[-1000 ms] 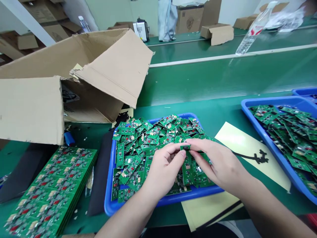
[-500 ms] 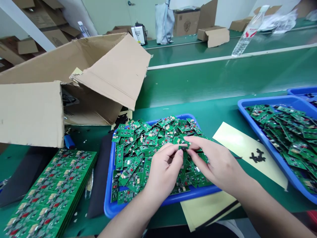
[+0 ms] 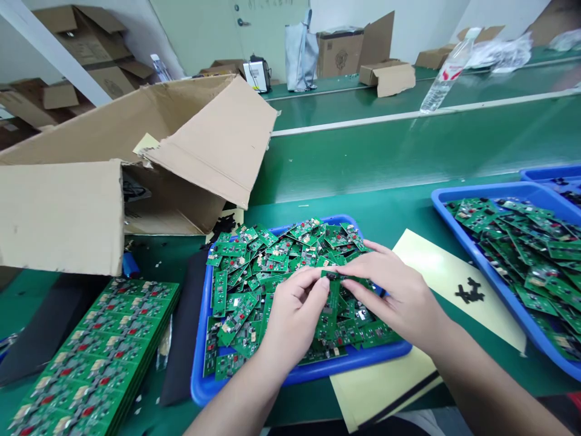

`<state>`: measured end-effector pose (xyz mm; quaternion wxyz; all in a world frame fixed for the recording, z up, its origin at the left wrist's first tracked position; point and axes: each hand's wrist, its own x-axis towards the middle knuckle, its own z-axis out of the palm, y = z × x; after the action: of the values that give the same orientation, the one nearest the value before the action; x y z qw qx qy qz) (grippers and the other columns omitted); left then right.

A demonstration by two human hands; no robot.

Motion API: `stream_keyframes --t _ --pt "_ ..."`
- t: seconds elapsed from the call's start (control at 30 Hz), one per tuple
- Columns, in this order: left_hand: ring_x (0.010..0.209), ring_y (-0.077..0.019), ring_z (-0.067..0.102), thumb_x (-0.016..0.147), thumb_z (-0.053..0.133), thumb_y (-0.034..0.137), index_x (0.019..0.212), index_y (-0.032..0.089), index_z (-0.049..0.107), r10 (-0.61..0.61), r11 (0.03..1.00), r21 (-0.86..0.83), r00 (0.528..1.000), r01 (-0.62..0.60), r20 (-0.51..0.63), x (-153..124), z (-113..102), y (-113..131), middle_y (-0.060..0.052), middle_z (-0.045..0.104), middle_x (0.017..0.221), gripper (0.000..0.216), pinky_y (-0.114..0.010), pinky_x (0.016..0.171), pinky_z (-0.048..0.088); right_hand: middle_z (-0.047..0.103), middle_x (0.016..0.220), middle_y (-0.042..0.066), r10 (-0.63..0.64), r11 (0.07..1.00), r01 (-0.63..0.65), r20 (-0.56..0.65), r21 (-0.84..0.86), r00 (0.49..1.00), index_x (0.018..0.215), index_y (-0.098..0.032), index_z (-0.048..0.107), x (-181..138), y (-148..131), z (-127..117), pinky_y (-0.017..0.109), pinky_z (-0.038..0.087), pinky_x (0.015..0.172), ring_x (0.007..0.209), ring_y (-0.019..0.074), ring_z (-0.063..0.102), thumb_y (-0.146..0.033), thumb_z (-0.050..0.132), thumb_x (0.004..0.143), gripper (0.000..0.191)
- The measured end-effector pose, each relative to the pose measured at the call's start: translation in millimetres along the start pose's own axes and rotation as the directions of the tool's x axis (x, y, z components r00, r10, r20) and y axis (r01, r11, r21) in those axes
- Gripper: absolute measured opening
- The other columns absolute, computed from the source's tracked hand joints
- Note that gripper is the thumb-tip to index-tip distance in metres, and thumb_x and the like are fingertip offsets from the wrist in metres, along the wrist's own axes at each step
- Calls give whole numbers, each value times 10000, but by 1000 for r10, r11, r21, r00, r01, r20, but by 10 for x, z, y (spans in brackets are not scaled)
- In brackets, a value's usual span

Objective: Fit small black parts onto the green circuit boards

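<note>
Over the middle blue tray, my left hand pinches a small green circuit board between thumb and fingers. A dark part lies along the top end of that board. My right hand meets it from the other side, its thumb and index finger closed at the same top end. What exactly the right fingertips press on is partly hidden. Beneath both hands, the tray is heaped with loose green circuit boards.
An open cardboard box leans in at the left, behind stacked board panels. Small black pieces lie on yellow backing paper. Another blue tray of boards stands right. A water bottle stands on the ledge.
My right index finger and thumb have drawn in flatter against the board's top end. The board shows more of its green face below my fingers. The view has tilted slightly upward.
</note>
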<state>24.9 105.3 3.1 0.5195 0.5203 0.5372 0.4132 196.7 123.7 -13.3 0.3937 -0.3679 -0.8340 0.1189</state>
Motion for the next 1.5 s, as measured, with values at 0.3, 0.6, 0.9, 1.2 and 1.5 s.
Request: stream_keyframes --t 0.3,0.6,0.9,1.2,1.5 --pt "843 -190 633 863 581 355 1026 210 746 -110 973 -201 993 116 44 3 27 -87 -66 722 1023 274 -218 587 516 714 752 17 66 997 -61 -110 47 992 856 -191 612 8 -68 28 352 580 839 708 153 693 -133 557 900 92" --pt "806 -186 646 852 583 313 929 188 757 -29 990 -140 999 23 -43 -7 65 -48 -72 717 955 228 -225 587 543 635 616 -35 230 947 -228 17 228 973 739 -191 592 66 -205 -25 166 484 521 525 82 587 -123 550 848 135" --pt "839 -199 641 841 573 307 899 181 758 9 997 -79 998 -13 -56 -13 57 -24 -82 707 930 232 -225 579 540 650 615 -23 321 935 -308 -49 175 946 746 -205 608 58 -194 -16 200 475 458 487 107 589 -168 549 853 127" --pt "698 -156 531 808 619 315 723 179 721 31 997 -76 999 -33 -33 -25 30 7 -44 614 722 190 -209 530 449 661 784 44 16 1000 -16 -123 -2 992 902 -179 580 3 -110 -40 276 514 666 728 147 624 -111 504 927 105" --pt "527 -79 372 728 712 352 645 159 636 -111 950 -268 975 161 192 3 -16 53 42 455 573 223 -194 485 354 632 865 70 -68 995 75 -90 70 994 933 -157 585 -19 -47 -35 287 545 719 817 155 620 -69 495 921 126"
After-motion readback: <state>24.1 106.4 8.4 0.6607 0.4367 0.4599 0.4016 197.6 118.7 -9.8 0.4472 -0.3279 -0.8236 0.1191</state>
